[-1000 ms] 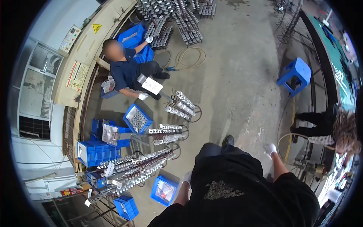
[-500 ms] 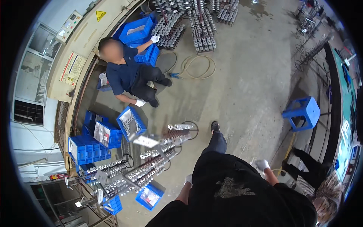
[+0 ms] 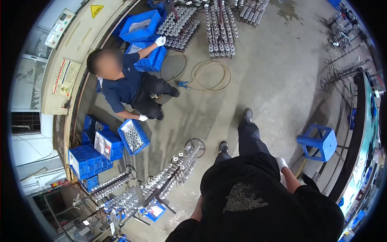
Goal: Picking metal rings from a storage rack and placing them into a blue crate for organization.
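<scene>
I stand on a grey concrete floor, my dark top filling the lower middle of the view. My right hand (image 3: 281, 163) wears a white glove and hangs by my hip; nothing shows in it. Only the forearm of my left hand (image 3: 198, 205) peeks out beside my body, close to a low rack of shiny metal sleeves (image 3: 177, 169). My feet are apart in a stride. A crouching co-worker (image 3: 129, 88) in a dark blue shirt and white gloves touches a blue crate of metal parts (image 3: 133, 136) with one hand and reaches toward another blue crate (image 3: 150, 56).
Stacked blue crates (image 3: 86, 159) stand at the left by a beige machine (image 3: 76, 44). More racks of metal sleeves (image 3: 219, 28) stand at the top. A coiled hose (image 3: 209, 76) lies on the floor. A blue stool (image 3: 318, 141) sits at the right beside a long bench (image 3: 360, 133).
I have walked forward, so the racks and crates have shifted in the view and my legs now show. The co-worker stays crouched, one hand moving down to the crate of parts.
</scene>
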A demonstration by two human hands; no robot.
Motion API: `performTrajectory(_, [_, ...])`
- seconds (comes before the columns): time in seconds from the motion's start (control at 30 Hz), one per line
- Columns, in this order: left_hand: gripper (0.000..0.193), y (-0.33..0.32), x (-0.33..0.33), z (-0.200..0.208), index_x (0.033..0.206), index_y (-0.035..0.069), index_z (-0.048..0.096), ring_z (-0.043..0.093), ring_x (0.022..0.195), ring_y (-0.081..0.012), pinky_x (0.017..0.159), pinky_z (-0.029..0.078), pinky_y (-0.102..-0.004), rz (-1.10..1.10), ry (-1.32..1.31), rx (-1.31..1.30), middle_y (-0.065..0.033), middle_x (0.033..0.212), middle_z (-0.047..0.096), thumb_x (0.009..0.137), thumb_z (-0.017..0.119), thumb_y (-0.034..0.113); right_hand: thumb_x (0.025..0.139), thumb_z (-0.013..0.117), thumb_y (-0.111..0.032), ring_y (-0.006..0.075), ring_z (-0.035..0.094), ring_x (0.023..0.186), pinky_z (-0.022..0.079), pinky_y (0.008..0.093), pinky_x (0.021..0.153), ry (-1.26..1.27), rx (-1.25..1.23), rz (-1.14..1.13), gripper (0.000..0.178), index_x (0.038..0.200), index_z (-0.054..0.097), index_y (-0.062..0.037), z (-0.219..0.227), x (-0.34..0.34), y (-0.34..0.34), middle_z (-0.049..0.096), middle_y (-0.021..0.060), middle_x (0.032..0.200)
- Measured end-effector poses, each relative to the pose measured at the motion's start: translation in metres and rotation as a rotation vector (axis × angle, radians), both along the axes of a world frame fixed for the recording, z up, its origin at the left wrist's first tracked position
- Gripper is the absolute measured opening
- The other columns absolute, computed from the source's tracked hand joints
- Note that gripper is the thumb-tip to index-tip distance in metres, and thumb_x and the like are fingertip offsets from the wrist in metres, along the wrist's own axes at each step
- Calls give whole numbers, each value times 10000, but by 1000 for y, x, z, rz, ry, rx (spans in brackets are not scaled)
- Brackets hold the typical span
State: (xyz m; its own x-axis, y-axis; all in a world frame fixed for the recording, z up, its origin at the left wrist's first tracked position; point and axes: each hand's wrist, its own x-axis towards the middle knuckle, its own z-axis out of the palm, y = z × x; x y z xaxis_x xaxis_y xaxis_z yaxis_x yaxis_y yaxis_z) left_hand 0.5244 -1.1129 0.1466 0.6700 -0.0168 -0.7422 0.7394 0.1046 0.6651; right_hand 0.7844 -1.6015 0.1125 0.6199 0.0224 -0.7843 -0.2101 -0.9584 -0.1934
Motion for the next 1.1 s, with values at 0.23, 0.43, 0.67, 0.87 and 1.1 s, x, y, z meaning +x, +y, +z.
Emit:
performTrajectory(0.23, [485,-43,118,-40,1310,55,363,370,1188,-234,990,271,-340,117,-72,55,-119,1299,388,940,366,368,773,532,-341,379,599,938,473,410,779,4,93,110,380,999,659,-63,-15,200,5,657,153,988])
performTrajectory(0.43, [455,-72,246,-42,1227,36,438,435,1084,-238,903,329,-347,172,-131,43,-131,1183,461,918,403,368,793,540,-237,311,635,798,494,365,697,-445,333,972,297,982,669,-47,-84,365,-82,678,111,943])
performTrajectory(0.67, [434,-91,325,-61,1129,15,525,509,962,-243,802,397,-355,348,-122,121,-145,1046,545,892,447,369,790,521,-264,248,610,717,486,335,665,-177,318,402,338,988,653,-25,10,520,51,662,107,858])
performTrajectory(0.87, [429,-151,370,-75,1045,-4,600,574,858,-248,715,456,-362,560,-73,87,-158,930,617,869,485,369,800,546,-239,230,592,669,482,320,616,73,224,244,320,988,644,0,35,556,140,651,108,853])
performTrajectory(1.1, [444,-93,363,-50,1068,5,590,585,821,-308,740,452,-392,584,414,533,-159,967,647,847,452,365,816,531,-252,256,604,819,467,333,733,209,155,446,364,1042,622,19,14,542,168,671,131,895])
